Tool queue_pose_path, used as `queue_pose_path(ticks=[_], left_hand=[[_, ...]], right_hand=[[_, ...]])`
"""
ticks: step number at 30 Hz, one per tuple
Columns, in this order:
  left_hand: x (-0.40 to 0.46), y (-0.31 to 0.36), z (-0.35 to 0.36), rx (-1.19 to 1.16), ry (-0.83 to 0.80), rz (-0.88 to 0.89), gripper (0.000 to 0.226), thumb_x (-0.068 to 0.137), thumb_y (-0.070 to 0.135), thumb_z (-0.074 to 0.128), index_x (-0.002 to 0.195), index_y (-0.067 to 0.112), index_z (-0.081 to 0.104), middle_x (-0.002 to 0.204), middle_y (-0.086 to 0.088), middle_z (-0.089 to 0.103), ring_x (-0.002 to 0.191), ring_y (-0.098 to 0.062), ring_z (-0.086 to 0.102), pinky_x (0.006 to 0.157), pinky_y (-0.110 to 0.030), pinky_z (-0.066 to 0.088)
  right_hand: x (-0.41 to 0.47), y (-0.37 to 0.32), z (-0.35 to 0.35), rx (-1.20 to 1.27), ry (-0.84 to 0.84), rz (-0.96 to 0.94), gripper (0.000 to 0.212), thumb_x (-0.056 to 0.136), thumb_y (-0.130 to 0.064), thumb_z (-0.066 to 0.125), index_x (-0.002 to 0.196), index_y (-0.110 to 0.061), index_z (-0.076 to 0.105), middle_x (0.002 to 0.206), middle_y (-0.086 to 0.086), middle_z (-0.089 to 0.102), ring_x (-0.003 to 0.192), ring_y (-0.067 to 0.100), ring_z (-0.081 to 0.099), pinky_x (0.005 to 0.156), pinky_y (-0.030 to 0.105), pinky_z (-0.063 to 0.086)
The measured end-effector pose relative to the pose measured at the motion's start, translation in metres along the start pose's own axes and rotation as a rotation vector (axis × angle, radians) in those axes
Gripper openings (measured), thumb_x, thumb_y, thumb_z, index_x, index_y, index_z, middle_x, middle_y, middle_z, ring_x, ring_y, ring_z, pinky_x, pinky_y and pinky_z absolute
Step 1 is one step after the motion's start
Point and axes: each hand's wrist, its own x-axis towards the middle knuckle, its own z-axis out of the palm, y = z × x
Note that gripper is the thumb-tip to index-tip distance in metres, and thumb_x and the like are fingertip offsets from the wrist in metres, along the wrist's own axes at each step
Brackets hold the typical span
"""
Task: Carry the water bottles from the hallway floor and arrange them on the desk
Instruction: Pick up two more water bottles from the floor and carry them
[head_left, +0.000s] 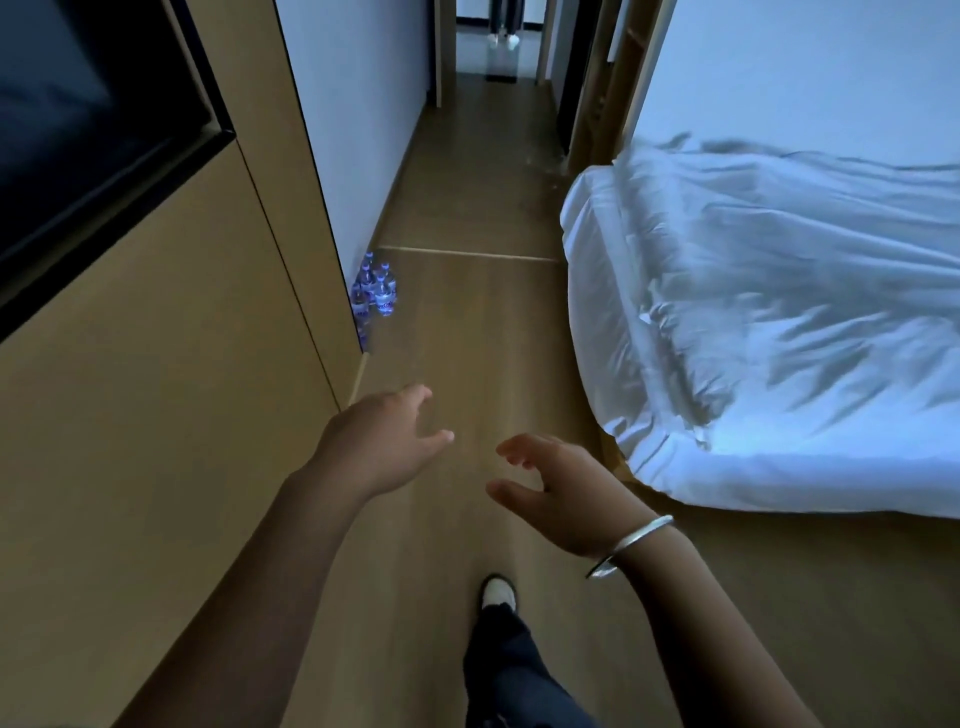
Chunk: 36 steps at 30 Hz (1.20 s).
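A person walks a narrow wooden floor (467, 322) toward a small cluster of water bottles (375, 291) standing upright against the foot of the wall, well ahead and to the left of both hands. The left hand (382, 441) and right hand (556, 493) are held out in front, fingers spread and loosely curved, each grip empty; a silver bangle (631, 545) circles the right wrist. No worktop is in view. The step in hand looks to be the approach: best done by closing in, crouching and taking the bottles round their bodies, only as many as each grip can hold firmly. Room is tight: a wood-panelled wall (182, 415) with a dark screen (93, 130) runs just left of the left hand, its outer corner partly hiding the bottles nearest it, while a bed (779, 338) with rumpled white sheets overhangs the path to the right of the right hand. Ahead of both, the corridor runs open; another person's feet (503, 40) stand at its far end
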Motion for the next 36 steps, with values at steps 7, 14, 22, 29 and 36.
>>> queue_pose_path(ticks=[7,14,22,29,36], left_hand=[[0.153,0.015,-0.027,-0.013,0.002,-0.059,0.06,0.087,0.05,0.052,0.14,0.028,0.034,0.133,0.003,0.053,0.114,-0.016,0.054,0.086,-0.032,0.046],[0.264,0.0,-0.043,-0.032,-0.009,-0.15,0.062,0.086,0.05,0.053,0.14,0.025,0.035,0.138,0.001,0.049,0.122,-0.02,0.05,0.094,-0.036,0.045],[0.422,-0.038,-0.068,-0.048,-0.013,-0.181,0.055,0.085,0.05,0.055,0.132,0.023,0.044,0.134,0.001,0.052,0.117,-0.02,0.053,0.093,-0.036,0.046],[0.572,-0.092,-0.118,-0.063,-0.026,-0.222,0.058,0.084,0.049,0.056,0.135,0.023,0.043,0.134,0.001,0.052,0.117,-0.02,0.052,0.092,-0.035,0.045],[0.693,-0.117,-0.134,-0.073,-0.13,-0.215,0.041,0.083,0.047,0.057,0.11,0.016,0.054,0.117,0.0,0.059,0.11,-0.02,0.055,0.086,-0.034,0.046]], right_hand=[[0.154,0.041,-0.072,0.027,0.005,-0.037,0.044,0.088,-0.043,0.056,0.125,-0.022,0.052,0.12,-0.003,0.059,0.104,0.011,0.057,0.085,0.02,0.043],[0.281,0.06,-0.113,0.027,-0.068,-0.087,0.044,0.088,-0.043,0.055,0.126,-0.022,0.051,0.12,-0.004,0.059,0.104,0.011,0.056,0.084,0.019,0.041],[0.446,0.066,-0.142,0.007,-0.101,-0.109,0.044,0.088,-0.043,0.055,0.126,-0.022,0.05,0.123,-0.004,0.058,0.108,0.012,0.056,0.086,0.019,0.039],[0.604,0.05,-0.172,-0.02,-0.146,-0.086,0.044,0.089,-0.042,0.054,0.127,-0.021,0.049,0.126,-0.003,0.057,0.112,0.013,0.054,0.092,0.024,0.04],[0.72,0.066,-0.194,0.022,-0.202,-0.012,0.043,0.089,-0.04,0.054,0.127,-0.021,0.049,0.124,-0.002,0.057,0.111,0.013,0.054,0.095,0.027,0.043]])
